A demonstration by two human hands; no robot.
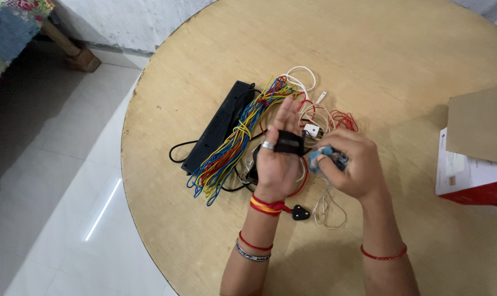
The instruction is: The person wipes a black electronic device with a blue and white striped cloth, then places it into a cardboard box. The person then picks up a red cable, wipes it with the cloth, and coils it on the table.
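My left hand [278, 159] hovers over a tangle of wires with its fingers stretched out and a black band [288, 142] wrapped across them; a ring sits on one finger. My right hand [353, 164] is closed around a small blue and white bundle [325, 159], held close to the left hand. Under both hands lie a long bundle of yellow, blue and red wires [235, 145], white cables [306, 82], thin red wire [344, 118] and a black power strip [218, 126]. A black plug [300, 212] rests near my left wrist.
Everything lies on a round wooden table [380, 60]. A red and white box with a brown cardboard lid [476, 159] stands at the right edge. White floor tiles [56, 181] lie to the left, with a wooden furniture leg [75, 52] and patterned cloth [10, 27] at top left.
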